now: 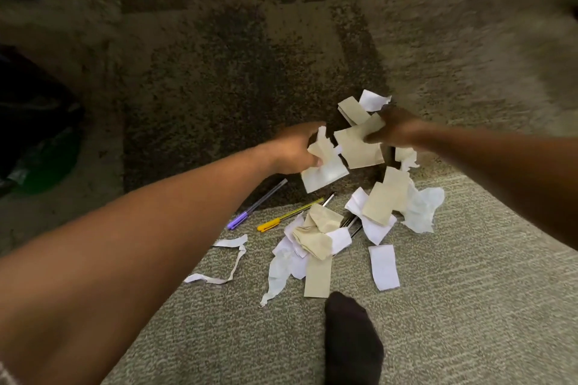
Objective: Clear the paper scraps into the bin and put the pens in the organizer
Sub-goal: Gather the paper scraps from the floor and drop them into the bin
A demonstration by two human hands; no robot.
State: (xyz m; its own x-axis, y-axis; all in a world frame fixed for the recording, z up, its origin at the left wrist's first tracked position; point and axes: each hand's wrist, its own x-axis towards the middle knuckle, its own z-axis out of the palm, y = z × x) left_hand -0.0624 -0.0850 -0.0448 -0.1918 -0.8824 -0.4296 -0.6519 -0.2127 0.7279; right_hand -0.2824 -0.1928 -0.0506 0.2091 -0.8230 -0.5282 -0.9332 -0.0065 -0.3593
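- The left hand (294, 150) is closed on a bunch of white and beige scraps (323, 162); the fingers curl around the top of the bunch and the papers hang down under the hand, so they are already off the carpet (469, 306)
- The right hand (394, 128) pinches a beige scrap (356, 147) at its far edge, just to the right of the left hand; I think the two hands come close together so that the pieces can be joined into one handful
- Most of the paper scraps (316, 244) lie loose on the carpet, near the person and below the hands, in an untidy heap; a long white strip (231, 259) lies to the left of the heap
- A purple pen (255, 205) and a yellow pen (289, 216) lie side by side left of the heap, and some dark pens (352, 223) are half covered by paper; probably the paper must go first so that the pens can be reached
- A foot in a dark sock (352, 341) stands at the near edge of the heap
- At the far left there is a dark object with something green (43, 162); it may be the bin, but I cannot tell. No organizer is visible
- In my judgement the task is at an early stage, no pen is picked up yet
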